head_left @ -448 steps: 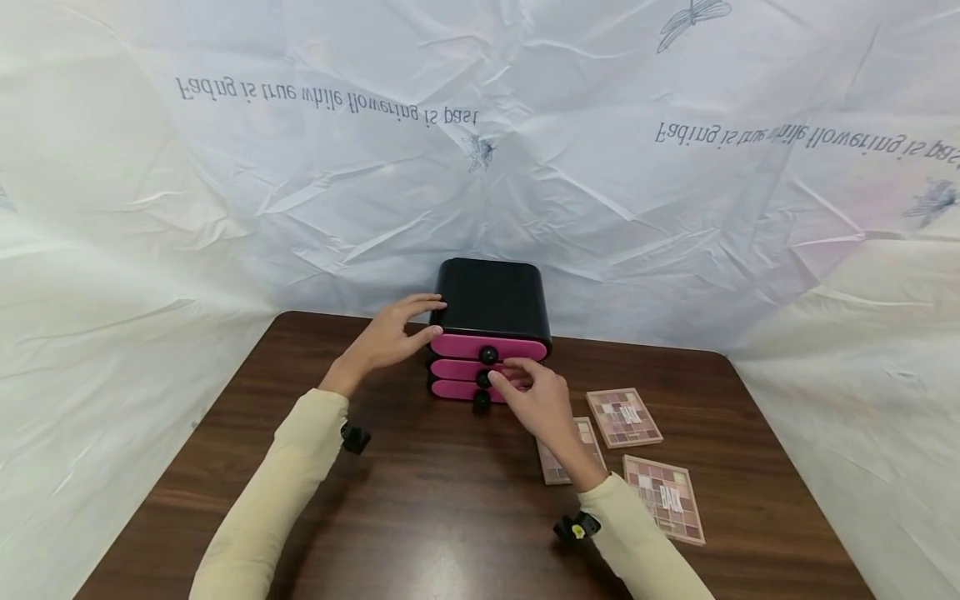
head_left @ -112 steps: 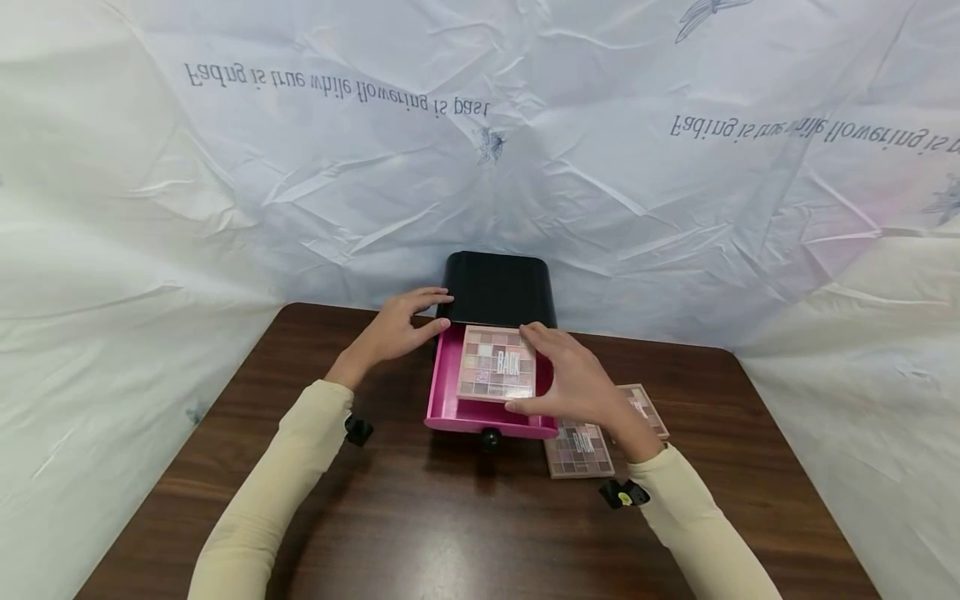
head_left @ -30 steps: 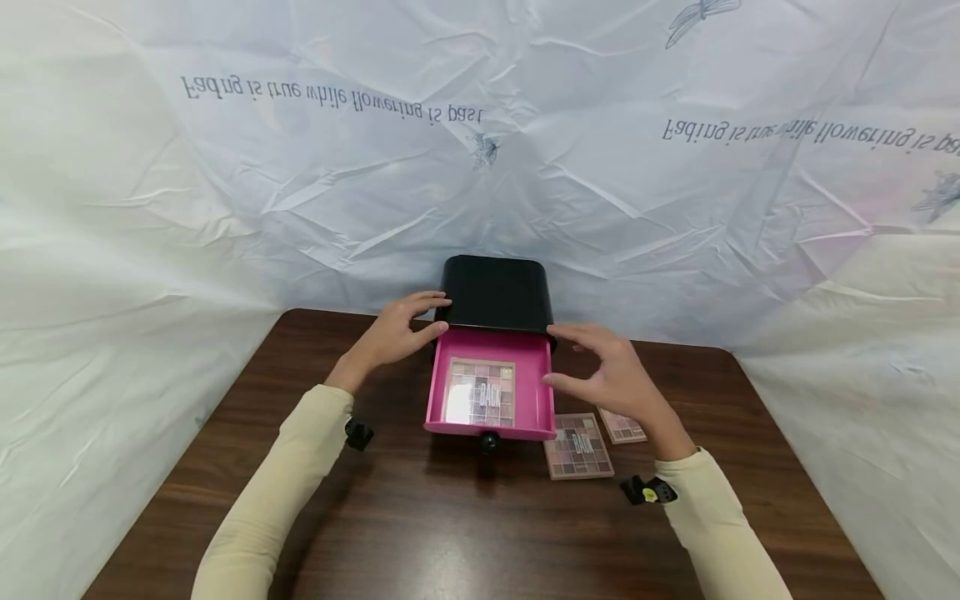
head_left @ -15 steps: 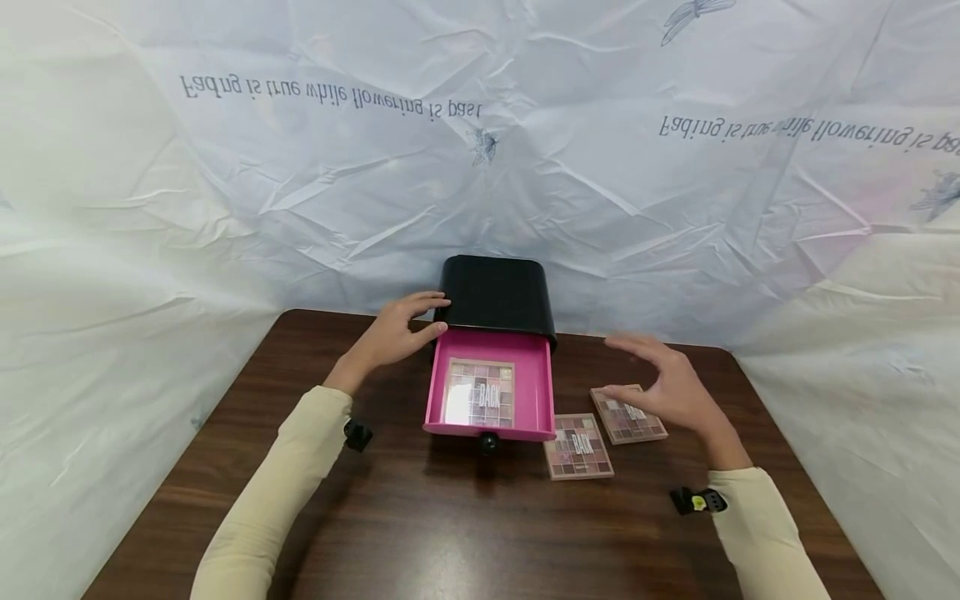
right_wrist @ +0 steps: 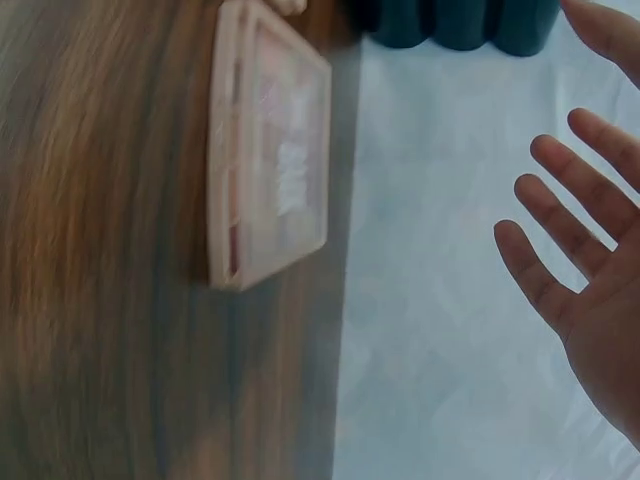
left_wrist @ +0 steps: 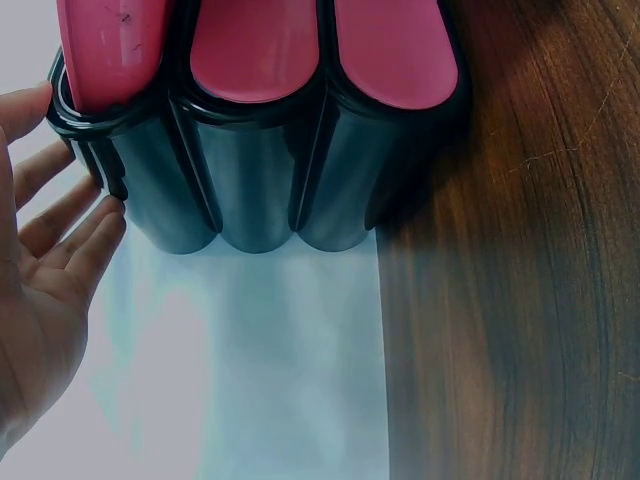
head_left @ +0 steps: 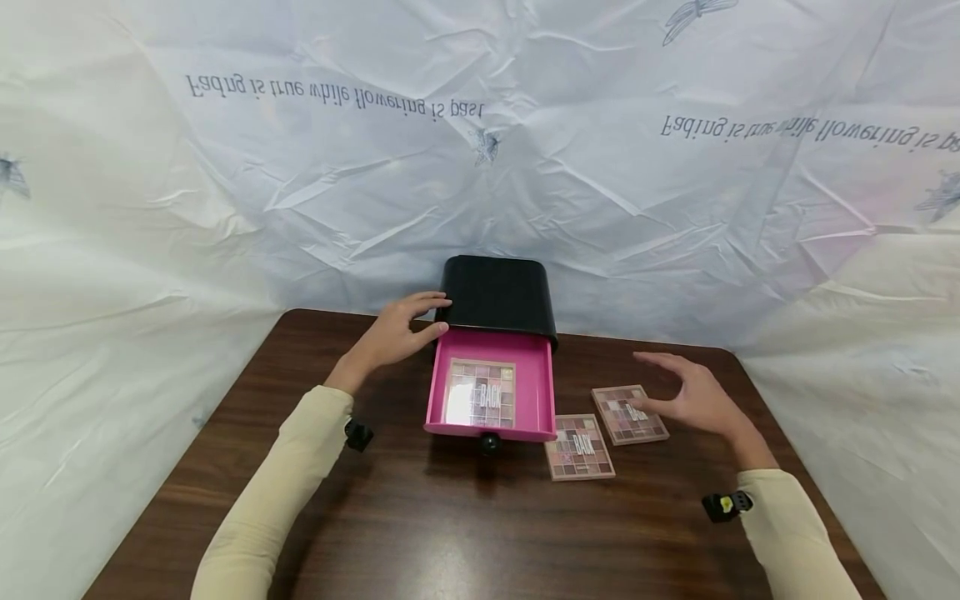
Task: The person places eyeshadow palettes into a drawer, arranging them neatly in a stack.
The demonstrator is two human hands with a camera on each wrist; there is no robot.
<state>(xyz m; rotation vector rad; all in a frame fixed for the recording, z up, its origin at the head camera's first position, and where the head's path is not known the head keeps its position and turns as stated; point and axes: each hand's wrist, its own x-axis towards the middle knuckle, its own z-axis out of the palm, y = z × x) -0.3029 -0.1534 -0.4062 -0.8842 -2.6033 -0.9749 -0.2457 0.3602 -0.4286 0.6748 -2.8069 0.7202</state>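
In the head view my left hand (head_left: pixel 395 335) rests against the left side of a black drawer unit (head_left: pixel 497 292), its fingers on the top edge. The left wrist view shows the same fingers, fairly straight, touching the casing (left_wrist: pixel 160 190). The top pink drawer (head_left: pixel 534 392) is pulled out, and an eyeshadow palette (head_left: pixel 482 396) lies flat inside, toward the front left. My right hand (head_left: pixel 693 393) hovers with spread fingers over a second eyeshadow palette (head_left: pixel 624 421) on the table, holding nothing. A third eyeshadow palette (head_left: pixel 579 450) lies beside the drawer's front right corner.
The dark wooden table (head_left: pixel 420 517) carries everything. Behind it hangs a creased white sheet (head_left: pixel 360 192) with printed lettering, close to the drawer unit's back. A black knob (head_left: pixel 489 443) sticks out from the drawer front.
Since the earlier frames the top drawer was pulled out and one palette was placed in it and let go. My right hand then moved right, away from the drawer; the left hand stayed.
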